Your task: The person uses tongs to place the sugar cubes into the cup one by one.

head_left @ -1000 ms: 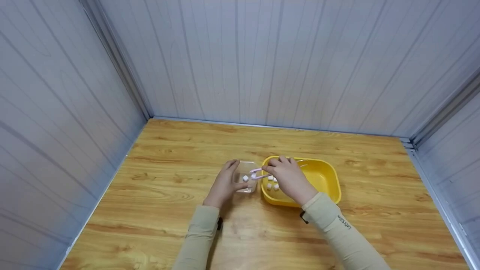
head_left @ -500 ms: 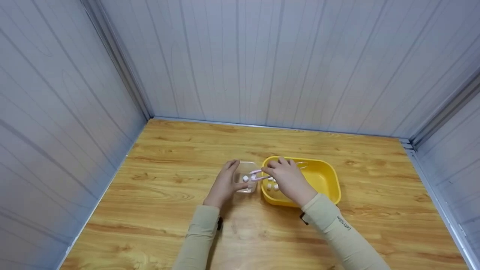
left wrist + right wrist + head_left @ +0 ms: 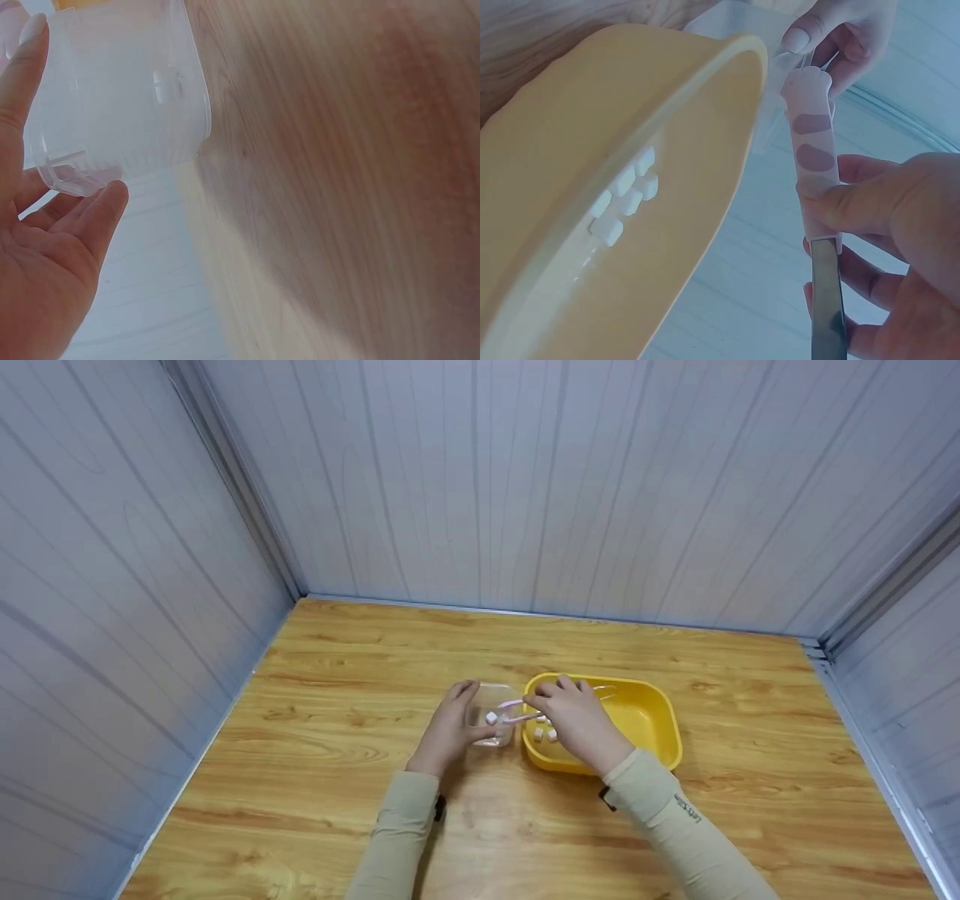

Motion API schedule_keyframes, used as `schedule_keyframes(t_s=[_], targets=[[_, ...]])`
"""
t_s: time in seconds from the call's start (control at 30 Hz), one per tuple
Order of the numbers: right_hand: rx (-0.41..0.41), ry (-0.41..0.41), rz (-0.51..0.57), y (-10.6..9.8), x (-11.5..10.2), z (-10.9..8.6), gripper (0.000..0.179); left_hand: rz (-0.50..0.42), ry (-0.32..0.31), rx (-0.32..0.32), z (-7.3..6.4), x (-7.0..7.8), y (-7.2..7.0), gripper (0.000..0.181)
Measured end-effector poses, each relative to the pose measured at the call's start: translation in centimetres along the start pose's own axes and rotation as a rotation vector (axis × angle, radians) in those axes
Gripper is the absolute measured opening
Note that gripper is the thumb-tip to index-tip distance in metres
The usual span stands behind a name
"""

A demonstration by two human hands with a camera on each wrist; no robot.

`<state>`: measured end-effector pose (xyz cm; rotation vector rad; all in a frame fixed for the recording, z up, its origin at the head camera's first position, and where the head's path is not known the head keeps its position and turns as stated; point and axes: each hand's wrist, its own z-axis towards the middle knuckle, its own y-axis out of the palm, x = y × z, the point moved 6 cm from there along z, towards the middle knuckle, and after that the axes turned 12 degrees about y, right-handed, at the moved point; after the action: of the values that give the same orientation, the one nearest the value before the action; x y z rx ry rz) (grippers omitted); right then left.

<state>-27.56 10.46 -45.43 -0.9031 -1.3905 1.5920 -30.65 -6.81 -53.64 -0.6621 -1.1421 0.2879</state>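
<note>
My left hand [image 3: 448, 727] grips a small clear plastic container [image 3: 112, 90] on the table, thumb on the near side and fingers at the far side. Inside it sits a white cube [image 3: 491, 718], which shows blurred through the wall in the left wrist view. My right hand [image 3: 581, 724] holds pink-tipped tongs [image 3: 816, 150] with a metal shank. Their tips point left, spread apart over the container's right side, and no cube shows clearly between them. Several white cubes [image 3: 622, 180] lie in the yellow basin [image 3: 562, 127] below my right hand.
The yellow basin stands just right of the clear container, its rim between the two hands. Wood-grain table [image 3: 337, 810] surrounds both. Pale panel walls [image 3: 510, 495] close off the back and both sides.
The tongs' tips have spread wider, and the white cube that was between them no longer shows there. Both hands have stayed almost in place.
</note>
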Motion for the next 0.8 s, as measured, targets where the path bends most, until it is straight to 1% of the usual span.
schedule_keyframes(t_s=[0.13,0.3,0.53,0.63,0.8], targets=[[0.010,-0.004,-0.004,0.06,0.04,-0.05,0.054,0.005,0.003,-0.004,-0.10,-0.05,0.03,0.089],[0.029,-0.001,0.003,0.04,0.07,-0.05,0.048,0.005,-0.001,-0.002,-0.16,0.00,-0.01,0.090],[0.011,0.012,0.025,0.18,0.21,0.09,0.045,0.011,-0.004,0.000,-0.10,0.03,-0.06,0.090],[0.016,0.014,0.039,0.06,0.37,0.11,0.042,0.026,-0.005,-0.005,-0.05,0.00,-0.01,0.089],[0.026,0.020,0.061,-0.21,0.81,0.10,0.039,0.021,-0.012,-0.009,-0.05,0.00,-0.03,0.088]])
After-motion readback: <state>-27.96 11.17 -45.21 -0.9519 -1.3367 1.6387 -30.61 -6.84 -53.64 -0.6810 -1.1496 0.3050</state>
